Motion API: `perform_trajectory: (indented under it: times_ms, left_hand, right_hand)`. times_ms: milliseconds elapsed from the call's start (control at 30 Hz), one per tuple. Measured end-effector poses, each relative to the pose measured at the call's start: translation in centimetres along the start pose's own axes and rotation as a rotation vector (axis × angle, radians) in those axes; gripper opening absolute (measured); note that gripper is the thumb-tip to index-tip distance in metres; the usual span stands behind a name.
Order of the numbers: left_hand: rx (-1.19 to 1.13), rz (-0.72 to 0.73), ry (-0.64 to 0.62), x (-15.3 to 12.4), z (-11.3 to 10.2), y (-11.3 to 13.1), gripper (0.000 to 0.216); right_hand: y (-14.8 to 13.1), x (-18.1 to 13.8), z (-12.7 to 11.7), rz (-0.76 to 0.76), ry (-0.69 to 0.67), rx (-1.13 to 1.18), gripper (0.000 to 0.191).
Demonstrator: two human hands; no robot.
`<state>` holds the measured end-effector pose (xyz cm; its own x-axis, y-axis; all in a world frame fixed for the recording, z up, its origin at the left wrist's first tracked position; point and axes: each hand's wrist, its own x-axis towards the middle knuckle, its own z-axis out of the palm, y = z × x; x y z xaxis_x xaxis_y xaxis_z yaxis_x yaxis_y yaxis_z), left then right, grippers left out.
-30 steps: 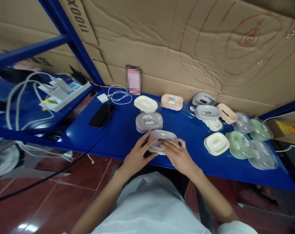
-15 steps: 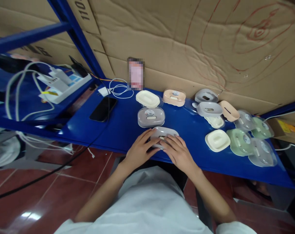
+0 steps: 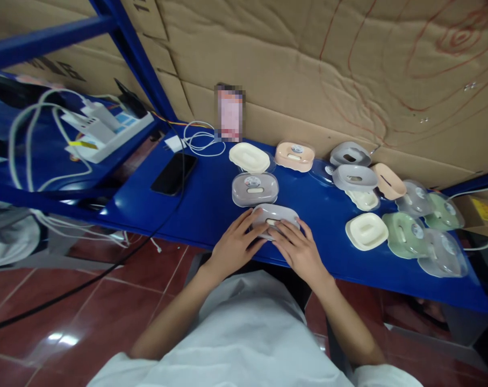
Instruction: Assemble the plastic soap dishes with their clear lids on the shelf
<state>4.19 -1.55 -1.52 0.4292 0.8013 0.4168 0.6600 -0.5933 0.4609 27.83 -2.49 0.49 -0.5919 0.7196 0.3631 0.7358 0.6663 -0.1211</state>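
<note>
Hands: both press down on one grey oval plastic soap-box lid (image 3: 274, 215) at the near edge of the shelf.
Left hand (image 3: 232, 248): fingers spread and lying flat over the lid's 8 o'clock side, curled lightly on it.
Right hand (image 3: 300, 251): fingers extended over the lid's 4 o'clock side, likewise laid on it with a loose hold.
Blue metal shelf (image 3: 212, 209): carries everything, with brown cardboard sheets (image 3: 292, 70) standing behind it at 12 o'clock.
Black phone (image 3: 174, 173): flat on the shelf at 10 o'clock from the hands, well apart from them.
Closed grey soap box with clear cover (image 3: 255, 189): just beyond the held lid at 12 o'clock.
Cream oval soap tray (image 3: 249, 157): behind that box, further toward 12 o'clock.
Peach closed soap box (image 3: 294, 156): at 1 o'clock, near the cardboard.
Cream soap tray at the right (image 3: 366, 231): at 3 o'clock from the hands.
Green soap box with clear lid (image 3: 405, 234): just beside that tray, further toward 3 o'clock.
White coiled cable (image 3: 199, 144): at 11 o'clock, by the back wall.
</note>
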Motion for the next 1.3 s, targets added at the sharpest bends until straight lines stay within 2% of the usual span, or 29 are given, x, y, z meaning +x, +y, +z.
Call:
perform_trajectory:
  times_ms: [67, 133, 200, 267, 367, 433, 500, 600, 733, 867, 1000, 1133, 1300]
  left_hand:
    - [0.010, 0.003, -0.002, 0.0, 0.0, 0.0, 0.038]
    - [0.017, 0.001, 0.004, 0.0, 0.0, 0.0, 0.037]
    - [0.020, 0.003, 0.008, 0.0, 0.0, 0.1, 0.036]
    - [0.029, 0.009, 0.014, 0.1, 0.0, 0.2, 0.036]
    - [0.066, 0.014, 0.026, 0.1, 0.0, 0.3, 0.036]
    - [0.093, 0.014, 0.028, 0.2, 0.0, 0.4, 0.035]
    - [0.106, 0.011, 0.024, 0.2, 0.0, 0.5, 0.035]
    - [0.113, 0.006, 0.018, 0.3, 0.0, 0.6, 0.034]
    - [0.118, 0.007, 0.019, 0.3, 0.1, 0.5, 0.034]
    - [0.112, 0.017, 0.017, 0.2, 0.2, 0.4, 0.035]
    - [0.108, 0.016, 0.017, 0.1, 0.2, 0.3, 0.036]
    - [0.109, 0.019, 0.017, 0.0, 0.1, 0.2, 0.036]
    - [0.133, 0.042, 0.022, 0.0, -0.1, 0.3, 0.035]
  right_hand:
    - [0.6, -0.3, -0.8, -0.020, 0.000, 0.021, 0.037]
    - [1.9, -1.3, -2.1, 0.031, 0.053, 0.022, 0.038]
    - [3.7, -3.0, -3.7, 0.192, 0.135, -0.040, 0.040]
    - [5.5, -5.3, -4.9, 0.415, 0.187, -0.185, 0.044]
    - [7.3, -8.4, -5.1, 0.649, 0.179, -0.394, 0.055]
    - [7.7, -9.6, -4.6, 0.673, 0.137, -0.425, 0.058]
    - [7.7, -9.4, -4.2, 0.637, 0.085, -0.396, 0.057]
    - [7.6, -6.6, -4.3, 0.555, 0.052, -0.322, 0.055]
    - [8.8, 0.6, -4.2, 0.313, 0.001, -0.131, 0.049]
    - [11.2, 8.5, -1.7, 0.043, -0.126, 0.088, 0.045]
    - [13.1, 14.1, 1.6, -0.070, -0.151, 0.206, 0.052]
    - [13.6, 16.1, 3.5, -0.086, -0.152, 0.202, 0.059]
    - [12.5, 15.2, 3.1, -0.048, -0.163, 0.065, 0.055]
